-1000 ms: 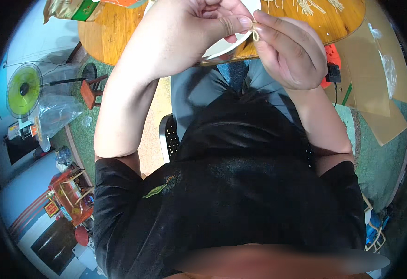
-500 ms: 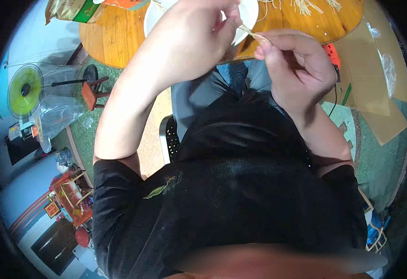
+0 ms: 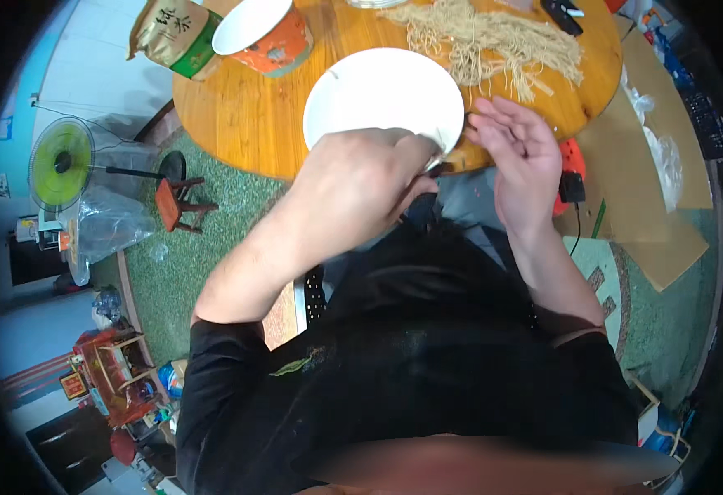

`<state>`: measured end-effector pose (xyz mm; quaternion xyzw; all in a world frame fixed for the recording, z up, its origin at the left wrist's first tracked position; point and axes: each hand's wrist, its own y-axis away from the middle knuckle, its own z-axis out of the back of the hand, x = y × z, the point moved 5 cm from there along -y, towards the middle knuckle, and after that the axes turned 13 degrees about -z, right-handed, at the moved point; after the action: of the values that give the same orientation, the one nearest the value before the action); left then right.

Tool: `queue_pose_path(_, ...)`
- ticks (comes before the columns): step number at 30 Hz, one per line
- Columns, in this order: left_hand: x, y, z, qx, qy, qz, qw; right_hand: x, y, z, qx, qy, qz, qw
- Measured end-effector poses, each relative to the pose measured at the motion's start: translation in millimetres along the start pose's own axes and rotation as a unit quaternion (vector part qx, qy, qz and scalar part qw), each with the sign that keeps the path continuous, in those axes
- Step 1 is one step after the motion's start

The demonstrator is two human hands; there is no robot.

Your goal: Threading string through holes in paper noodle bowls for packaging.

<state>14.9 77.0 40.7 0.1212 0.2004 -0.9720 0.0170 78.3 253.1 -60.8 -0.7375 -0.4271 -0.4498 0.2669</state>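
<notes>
At the near right rim of a round white plate (image 3: pixel 370 87), my left hand (image 3: pixel 357 177) is closed with its knuckles up. Something small shows at its fingertips, too blurred to name. To the right of the plate is my right hand (image 3: pixel 526 157), raised, its fingers loosely bent and apart, with nothing visible between them. No strand can be seen between the two hands. Beyond them on the wooden table (image 3: pixel 246 132) lies a loose bundle of beige strings (image 3: pixel 481 41), with frayed ends hanging toward the plate.
An orange and white tub (image 3: pixel 275 49) and a gold and green pouch (image 3: pixel 176 37) stand at the table's far left. A black object (image 3: pixel 563 15) lies at the far right. On the floor are a small red stool (image 3: pixel 176 205), a green fan (image 3: pixel 60 161) and flattened cardboard (image 3: pixel 667 239).
The beige strand stretched between my hands is no longer visible there. Both hands have come lower in the picture, and my right hand's pinch has loosened. More of the tabletop shows.
</notes>
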Motion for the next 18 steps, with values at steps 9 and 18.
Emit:
queue_pose_path(9, -2, 24, 29, -0.201, 0.304, 0.078, 0.928, -18, 43, 7, 0.196, -0.098, -0.091, 0.971)
queue_pose_path(18, 63, 51, 26, -0.382, 0.156, 0.196, 0.889, 92, -34, -15, 0.082, 0.132, 0.099, 0.983)
